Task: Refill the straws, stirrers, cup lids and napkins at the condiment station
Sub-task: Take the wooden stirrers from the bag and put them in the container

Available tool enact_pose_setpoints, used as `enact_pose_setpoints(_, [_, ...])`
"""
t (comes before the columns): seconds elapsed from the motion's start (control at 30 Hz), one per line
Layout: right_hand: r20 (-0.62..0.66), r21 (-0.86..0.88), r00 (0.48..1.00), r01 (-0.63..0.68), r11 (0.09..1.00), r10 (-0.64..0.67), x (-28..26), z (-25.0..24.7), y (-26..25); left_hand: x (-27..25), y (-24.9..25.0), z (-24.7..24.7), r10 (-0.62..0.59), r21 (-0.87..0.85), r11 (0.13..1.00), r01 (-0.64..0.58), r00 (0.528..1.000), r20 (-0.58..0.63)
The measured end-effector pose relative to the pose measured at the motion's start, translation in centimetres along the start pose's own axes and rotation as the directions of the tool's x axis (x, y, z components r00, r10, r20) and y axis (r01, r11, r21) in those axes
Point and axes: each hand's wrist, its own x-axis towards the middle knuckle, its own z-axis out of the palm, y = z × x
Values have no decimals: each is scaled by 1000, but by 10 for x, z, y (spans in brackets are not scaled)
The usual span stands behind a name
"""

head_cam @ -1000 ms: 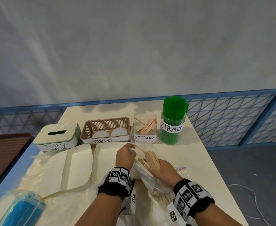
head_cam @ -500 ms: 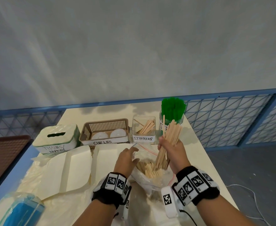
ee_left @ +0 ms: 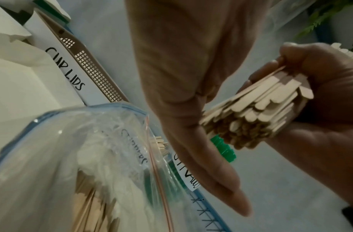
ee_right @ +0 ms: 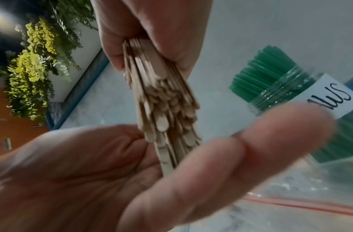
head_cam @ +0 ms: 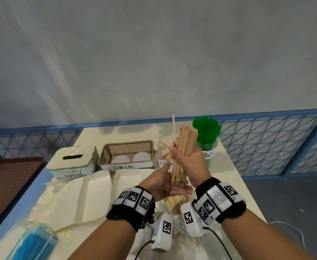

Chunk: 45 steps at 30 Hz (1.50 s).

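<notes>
My right hand (head_cam: 191,158) grips a thick bundle of wooden stirrers (head_cam: 185,147) and holds it upright in front of the clear STIRRERS box (head_cam: 163,147), which it partly hides. My left hand (head_cam: 163,182) lies open, palm up, with the bundle's lower ends against it. In the left wrist view the stirrer ends (ee_left: 266,106) show beside the flat palm. Below the hands lies a zip bag (head_cam: 176,201) with more stirrers. The green straws jar (head_cam: 207,139), the CUP LIDS basket (head_cam: 127,147) and the TISSUES/NAPKINS box (head_cam: 72,160) stand in a row behind.
An unfolded cream carton (head_cam: 86,196) lies at front left on crumpled plastic. A blue packet (head_cam: 32,244) sits at the near left corner. A brown mesh surface (head_cam: 7,182) adjoins the table on the left. A blue lattice railing (head_cam: 266,143) runs behind.
My right hand has lifted the stirrer bundle out of the zip bag and raised it upright. My left hand let go of the bag's mouth and moved under the bundle, palm open.
</notes>
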Motion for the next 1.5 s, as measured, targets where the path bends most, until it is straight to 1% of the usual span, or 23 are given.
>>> enact_pose_setpoints(0.07, [6, -23, 1000, -20, 1000, 21, 0, 1, 3, -2, 3, 1, 26, -32, 999, -26, 1000, -14])
enact_pose_setpoints(0.2, [13, -76, 997, -69, 995, 70, 2, 4, 10, -6, 11, 7, 128, -46, 990, -132, 989, -74])
enact_pose_setpoints(0.3, [35, -89, 997, -65, 994, 68, 11, 6, 8, -4, 23, 8, 154, -40, 987, -159, 983, -96])
enact_pose_setpoints(0.33, [43, -82, 997, -54, 995, 57, 16, 6, 4, -5, 28, 6, 167, 5, 986, -168, 982, -83])
enact_pose_setpoints(0.4, [58, -92, 998, -22, 995, 27, 32, 7, -6, -6, 44, -1, 215, 171, 965, -198, 973, -88])
enact_pose_setpoints(0.47, [58, -109, 998, 8, 994, -2, 50, 7, -14, -4, 64, -8, 281, 345, 912, -223, 951, -128])
enact_pose_setpoints(0.53, [51, -133, 998, 29, 991, -23, 68, 8, -17, 0, 85, -17, 364, 454, 854, -253, 915, -175])
enact_pose_setpoints(0.63, [45, -160, 998, 47, 986, -40, 90, 13, -11, 11, 110, -28, 532, 530, 769, -357, 817, -221])
enact_pose_setpoints(0.67, [45, -153, 998, 52, 987, -45, 96, 14, -6, 16, 116, -31, 589, 597, 715, -365, 774, -232])
enact_pose_setpoints(0.7, [40, -146, 998, 48, 988, -43, 102, 16, 0, 22, 121, -36, 641, 690, 638, -343, 732, -229])
enact_pose_setpoints(0.73, [27, -141, 999, 34, 989, -31, 108, 17, 7, 30, 124, -40, 676, 784, 547, -292, 707, -209])
enact_pose_setpoints(0.77, [7, -131, 1000, 12, 991, -11, 114, 18, 15, 39, 125, -46, 685, 862, 456, -223, 706, -180])
enact_pose_setpoints(0.8, [-15, -125, 1000, -16, 992, 14, 119, 19, 22, 48, 124, -50, 673, 918, 366, -151, 725, -149])
enact_pose_setpoints(0.83, [-31, -118, 999, -39, 992, 35, 124, 20, 31, 59, 121, -56, 641, 954, 287, -87, 757, -124])
enact_pose_setpoints(0.87, [-48, -122, 997, -61, 991, 55, 129, 20, 39, 69, 117, -62, 600, 972, 231, -40, 792, -110])
enact_pose_setpoints(0.93, [-76, -156, 993, -102, 983, 91, 138, 20, 58, 86, 107, -75, 525, 983, 184, 12, 844, -109])
enact_pose_setpoints(1.0, [-97, -180, 985, -157, 971, 141, 144, 19, 76, 101, 98, -85, 487, 983, 179, 36, 865, -120])
enact_pose_setpoints(1.1, [-122, -211, 966, -249, 945, 227, 149, 20, 98, 122, 90, -94, 459, 979, 188, 82, 874, -161])
enact_pose_setpoints(1.2, [-125, -242, 948, -316, 917, 294, 149, 21, 109, 136, 86, -99, 426, 981, 148, 123, 887, -176])
enact_pose_setpoints(1.23, [-129, -247, 942, -333, 910, 310, 149, 21, 113, 139, 85, -101, 414, 980, 151, 132, 891, -184])
enact_pose_setpoints(1.3, [-145, -254, 932, -360, 898, 332, 147, 20, 120, 140, 81, -104, 393, 972, 189, 140, 896, -205])
enact_pose_setpoints(1.37, [-166, -246, 921, -385, 890, 353, 145, 18, 124, 139, 77, -107, 411, 968, 219, 127, 887, -209])
enact_pose_setpoints(1.5, [-197, -238, 888, -455, 858, 416, 145, 20, 130, 137, 73, -107, 479, 975, 192, 111, 856, -192])
